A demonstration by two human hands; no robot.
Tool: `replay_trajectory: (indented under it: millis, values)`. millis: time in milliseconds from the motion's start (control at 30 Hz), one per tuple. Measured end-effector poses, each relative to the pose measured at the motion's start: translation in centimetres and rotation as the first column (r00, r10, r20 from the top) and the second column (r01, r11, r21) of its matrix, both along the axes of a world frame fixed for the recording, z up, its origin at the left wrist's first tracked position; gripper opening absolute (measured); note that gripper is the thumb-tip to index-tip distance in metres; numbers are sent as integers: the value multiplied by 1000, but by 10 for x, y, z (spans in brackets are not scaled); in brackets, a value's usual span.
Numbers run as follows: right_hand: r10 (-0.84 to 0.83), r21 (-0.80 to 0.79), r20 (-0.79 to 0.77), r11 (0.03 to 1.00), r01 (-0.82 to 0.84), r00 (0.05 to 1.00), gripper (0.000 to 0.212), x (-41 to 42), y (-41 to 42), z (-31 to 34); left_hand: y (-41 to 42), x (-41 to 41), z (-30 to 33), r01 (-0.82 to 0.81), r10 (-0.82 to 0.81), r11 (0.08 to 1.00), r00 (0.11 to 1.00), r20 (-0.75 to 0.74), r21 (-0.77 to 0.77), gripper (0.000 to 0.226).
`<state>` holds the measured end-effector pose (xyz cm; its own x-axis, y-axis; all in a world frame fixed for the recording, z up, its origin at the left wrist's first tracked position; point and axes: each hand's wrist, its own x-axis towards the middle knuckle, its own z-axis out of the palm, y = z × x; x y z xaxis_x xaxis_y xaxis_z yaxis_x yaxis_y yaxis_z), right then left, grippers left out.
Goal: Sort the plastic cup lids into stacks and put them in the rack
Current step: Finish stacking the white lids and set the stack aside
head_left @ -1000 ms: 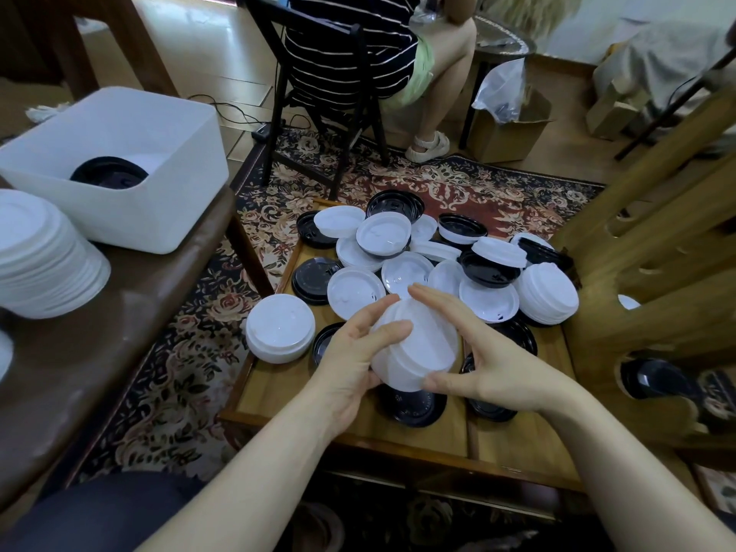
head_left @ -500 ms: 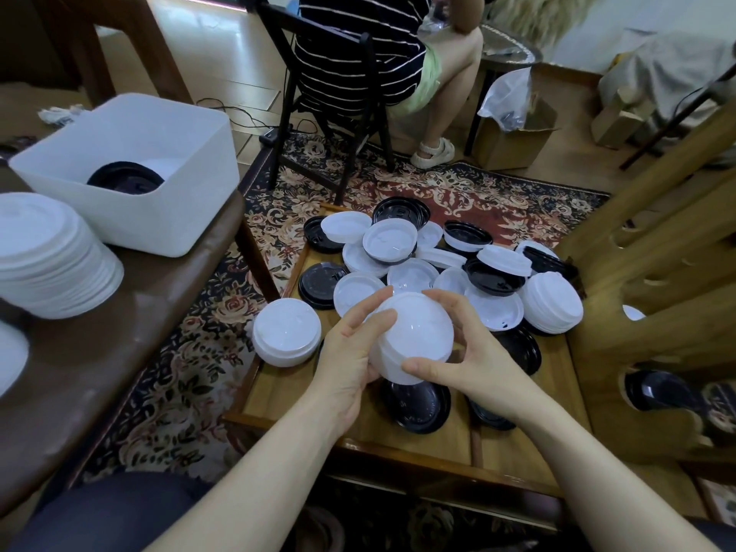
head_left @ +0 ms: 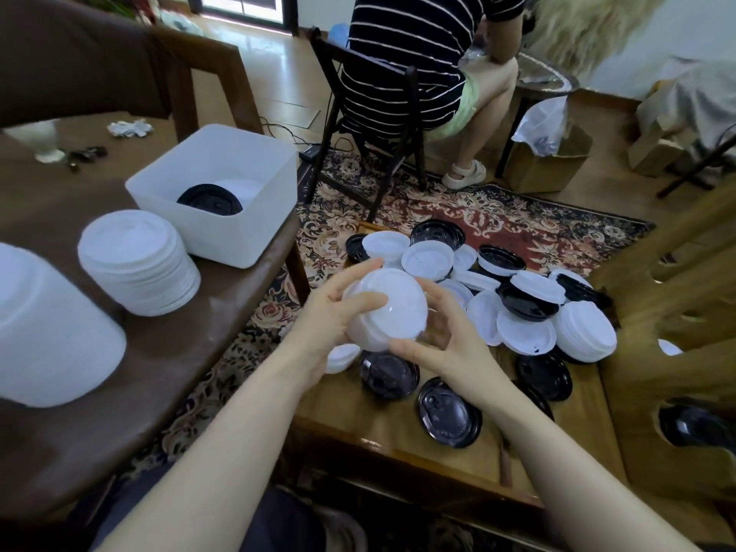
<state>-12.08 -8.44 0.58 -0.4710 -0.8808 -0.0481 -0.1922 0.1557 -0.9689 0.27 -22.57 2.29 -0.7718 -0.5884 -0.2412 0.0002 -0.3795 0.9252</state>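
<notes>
Both hands hold a stack of white lids (head_left: 388,312) in the air above the low wooden table (head_left: 402,432). My left hand (head_left: 330,316) grips its left side, thumb over the top. My right hand (head_left: 442,336) grips its right and lower edge. Loose white lids (head_left: 525,332) and black lids (head_left: 450,412) lie scattered on the low table. A white bin (head_left: 239,237) with a black lid (head_left: 209,199) inside stands on the brown table at left. Next to it sits a tall stack of white lids (head_left: 139,264).
Another white stack (head_left: 47,328) fills the left edge. A person in a striped shirt (head_left: 418,53) sits on a dark chair (head_left: 370,125) beyond the low table. Wooden furniture (head_left: 669,312) stands at the right, a patterned rug (head_left: 478,209) below.
Both hands have lifted the white lid stack up and leftward off the low table. The view has swung left, showing more of the brown table.
</notes>
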Motion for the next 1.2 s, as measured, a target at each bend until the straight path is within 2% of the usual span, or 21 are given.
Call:
replay_trajectory:
  millis: [100,167,267,367,433,567,733,900,967,1067,1200]
  values:
    - [17,107,-65,994,-10,998,84,1,-20,-14,-27,7,1,-128,126,990,992,-25,-61,48]
    - [109,237,-204,970,-59,973,84,1,-34,-28,-39,11,-1,-191,189,980,981,-43,-50,45]
    - [321,388,-441,910,-144,838,92,10,-57,-48,-49,11,-10,-254,254,967,965,-61,5,49]
    - [411,487,-502,862,-144,761,108,21,-77,-61,-54,7,-14,-297,300,954,951,-75,48,50]
    - [427,516,-526,848,-123,735,108,25,-85,-66,-58,5,-15,-301,306,951,948,-85,68,50]
    - [371,472,-631,881,-42,681,97,24,-82,-72,-61,3,-16,-304,311,948,948,-71,91,51]
    - [339,448,-603,893,-45,722,98,17,-63,-61,-59,-2,-13,-295,304,949,950,-69,115,46]
    - [322,472,-447,877,-85,834,98,14,-42,-34,-50,-8,-12,-258,266,958,962,-57,125,43]
    - [267,457,-376,886,-73,887,96,11,-36,-30,-47,-10,-13,-263,272,956,961,-55,131,43]
    - [178,405,-279,913,-53,944,90,5,-23,-15,-43,-12,-14,-247,257,959,964,-61,137,48]
    - [85,298,-267,954,-2,960,70,-11,-1,12,-36,-15,-15,-237,250,952,967,-47,191,55]
